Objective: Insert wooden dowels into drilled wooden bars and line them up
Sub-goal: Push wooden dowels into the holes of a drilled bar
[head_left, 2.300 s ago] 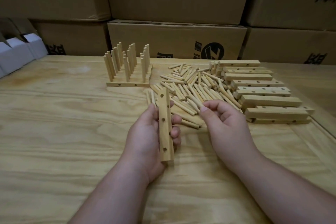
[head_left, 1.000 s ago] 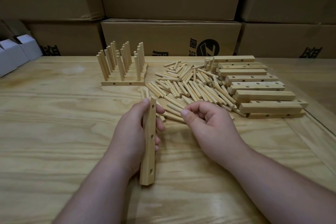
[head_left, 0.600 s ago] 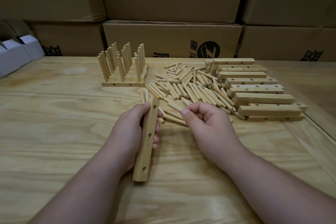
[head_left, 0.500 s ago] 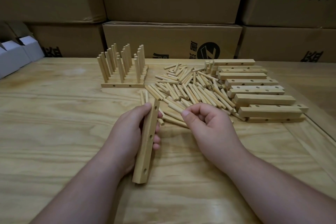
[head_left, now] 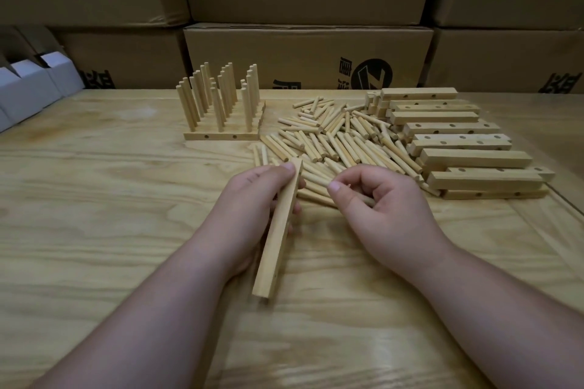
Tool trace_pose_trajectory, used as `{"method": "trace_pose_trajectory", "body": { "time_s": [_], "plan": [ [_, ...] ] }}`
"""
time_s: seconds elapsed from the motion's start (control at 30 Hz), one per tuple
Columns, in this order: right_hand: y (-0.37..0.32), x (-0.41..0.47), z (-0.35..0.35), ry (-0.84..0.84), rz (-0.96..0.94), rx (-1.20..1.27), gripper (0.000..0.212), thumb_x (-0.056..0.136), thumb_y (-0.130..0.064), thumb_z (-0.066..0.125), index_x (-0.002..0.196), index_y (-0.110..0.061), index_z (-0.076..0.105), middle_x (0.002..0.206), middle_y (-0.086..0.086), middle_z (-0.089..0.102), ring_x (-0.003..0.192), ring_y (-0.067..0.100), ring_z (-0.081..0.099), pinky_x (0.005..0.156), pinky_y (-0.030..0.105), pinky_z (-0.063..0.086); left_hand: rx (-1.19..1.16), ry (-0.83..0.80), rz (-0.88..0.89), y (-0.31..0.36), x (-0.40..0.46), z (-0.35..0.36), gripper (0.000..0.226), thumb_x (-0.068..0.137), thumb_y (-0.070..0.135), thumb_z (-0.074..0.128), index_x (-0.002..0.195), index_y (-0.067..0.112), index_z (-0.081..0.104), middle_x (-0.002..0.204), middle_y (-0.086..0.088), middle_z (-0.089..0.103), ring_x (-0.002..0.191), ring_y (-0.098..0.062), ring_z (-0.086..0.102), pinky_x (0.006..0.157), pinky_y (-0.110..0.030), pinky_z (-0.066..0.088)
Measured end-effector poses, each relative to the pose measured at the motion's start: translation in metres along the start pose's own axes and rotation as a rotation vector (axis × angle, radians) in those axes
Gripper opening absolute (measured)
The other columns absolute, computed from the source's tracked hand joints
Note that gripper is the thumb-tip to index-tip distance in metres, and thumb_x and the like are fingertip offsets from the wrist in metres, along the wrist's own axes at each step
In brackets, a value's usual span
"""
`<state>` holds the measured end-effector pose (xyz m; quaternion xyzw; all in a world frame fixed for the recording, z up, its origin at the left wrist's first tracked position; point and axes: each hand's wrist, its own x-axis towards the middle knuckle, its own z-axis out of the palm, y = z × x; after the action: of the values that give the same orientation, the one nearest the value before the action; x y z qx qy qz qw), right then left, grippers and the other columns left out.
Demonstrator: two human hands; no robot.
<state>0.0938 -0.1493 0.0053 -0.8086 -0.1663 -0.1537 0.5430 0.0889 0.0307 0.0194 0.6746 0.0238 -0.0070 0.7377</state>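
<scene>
Left hand (head_left: 252, 199) grips a bar (head_left: 278, 230) mid-bench, tilted on edge, holes facing right. Right hand (head_left: 379, 208) has its fingers curled on a dowel (head_left: 363, 199) at the pile (head_left: 331, 142). Best to steady the bar, align the dowel square to a hole, then push straight.

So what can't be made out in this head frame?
- Right hand: curled fingers hide how many dowels it holds.
- Held bar: turned edge-on, holes barely show.
- Finished rows: rear bars hidden behind the front pegs.
- Bar stack: lower bars covered.
</scene>
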Motion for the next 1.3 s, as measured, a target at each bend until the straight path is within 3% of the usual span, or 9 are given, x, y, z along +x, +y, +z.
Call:
{"method": "trace_pose_trajectory", "body": {
  "time_s": [0.2, 0.33, 0.67, 0.77, 0.9, 1.03, 1.17, 1.3],
  "plan": [
    [0.0053, 0.0037, -0.0032, 0.017, 0.036, 0.023, 0.009, 0.090, -0.026, 0.072, 0.082, -0.027, 0.073, 0.070, -0.014, 0.068, 0.068, 0.001, 0.062, 0.065, 0.013, 0.047, 0.037, 0.028, -0.034, 0.0011, 0.0030, 0.0000, 0.044, 0.098, 0.047, 0.057, 0.080, 0.013, 0.078, 0.059, -0.004, 0.063, 0.048, -0.010, 0.060, 0.043, -0.022, 0.049],
    [0.0052, 0.0030, -0.0027, 0.005, 0.023, 0.014, 0.010, 0.090, -0.026, 0.073, 0.080, -0.029, 0.072, 0.070, -0.005, 0.068, 0.069, 0.012, 0.063, 0.066, 0.022, 0.050, 0.142, 0.035, -0.022, 0.0006, 0.0023, 0.0008, 0.049, 0.095, 0.060, 0.053, 0.078, 0.023, 0.078, 0.059, -0.003, 0.063, 0.048, -0.012, 0.057, 0.045, -0.023, 0.049],
    [0.0026, 0.0019, -0.0023, -0.042, 0.020, -0.004, 0.014, 0.088, -0.027, 0.075, 0.075, -0.032, 0.075, 0.065, 0.006, 0.061, 0.057, 0.014, 0.052, 0.057, 0.036, 0.045, 0.159, 0.000, 0.013, -0.0053, 0.0071, 0.0004, 0.044, 0.096, 0.056, 0.056, 0.082, 0.019, 0.077, 0.060, -0.003, 0.060, 0.050, -0.014, 0.055, 0.052, -0.029, 0.047],
    [0.0026, 0.0029, -0.0034, -0.062, 0.039, 0.007, 0.013, 0.088, -0.027, 0.074, 0.076, -0.032, 0.076, 0.067, 0.007, 0.064, 0.064, 0.021, 0.058, 0.058, 0.034, 0.046, 0.177, -0.024, 0.040, -0.0064, 0.0074, -0.0002, 0.042, 0.095, 0.056, 0.057, 0.081, 0.021, 0.077, 0.059, 0.000, 0.061, 0.050, -0.011, 0.055, 0.055, -0.030, 0.046],
    [0.0029, 0.0049, -0.0066, -0.093, 0.080, 0.033, 0.010, 0.089, -0.030, 0.073, 0.080, -0.029, 0.078, 0.074, 0.004, 0.070, 0.071, 0.017, 0.063, 0.063, 0.027, 0.050, 0.207, -0.060, 0.067, -0.0070, 0.0063, -0.0001, 0.041, 0.092, 0.058, 0.060, 0.081, 0.022, 0.078, 0.057, 0.010, 0.064, 0.050, -0.001, 0.058, 0.062, -0.030, 0.042],
    [0.0021, 0.0040, -0.0077, -0.097, 0.077, 0.031, 0.010, 0.089, -0.031, 0.072, 0.081, -0.027, 0.078, 0.074, 0.003, 0.071, 0.071, 0.015, 0.064, 0.063, 0.026, 0.051, 0.234, -0.069, 0.083, -0.0082, 0.0067, -0.0001, 0.044, 0.089, 0.062, 0.063, 0.082, 0.021, 0.077, 0.058, 0.007, 0.063, 0.052, -0.005, 0.056, 0.063, -0.030, 0.041],
    [-0.0003, 0.0023, -0.0066, -0.083, 0.019, -0.023, 0.011, 0.090, -0.027, 0.071, 0.081, -0.027, 0.077, 0.072, -0.011, 0.071, 0.072, 0.004, 0.064, 0.062, 0.014, 0.048, 0.239, -0.078, 0.091, -0.0083, 0.0060, -0.0007, 0.044, 0.086, 0.066, 0.063, 0.079, 0.025, 0.078, 0.057, 0.007, 0.063, 0.052, -0.005, 0.057, 0.061, -0.028, 0.042],
    [-0.0019, 0.0007, -0.0045, -0.041, -0.009, -0.016, 0.013, 0.091, -0.024, 0.071, 0.081, -0.030, 0.075, 0.073, -0.009, 0.070, 0.069, 0.007, 0.064, 0.059, 0.016, 0.049, 0.214, -0.093, 0.055, -0.0062, 0.0046, -0.0021, 0.049, 0.092, 0.068, 0.050, 0.086, 0.029, 0.080, 0.058, 0.000, 0.063, 0.052, -0.010, 0.059, 0.053, -0.025, 0.048]
  ]
}}
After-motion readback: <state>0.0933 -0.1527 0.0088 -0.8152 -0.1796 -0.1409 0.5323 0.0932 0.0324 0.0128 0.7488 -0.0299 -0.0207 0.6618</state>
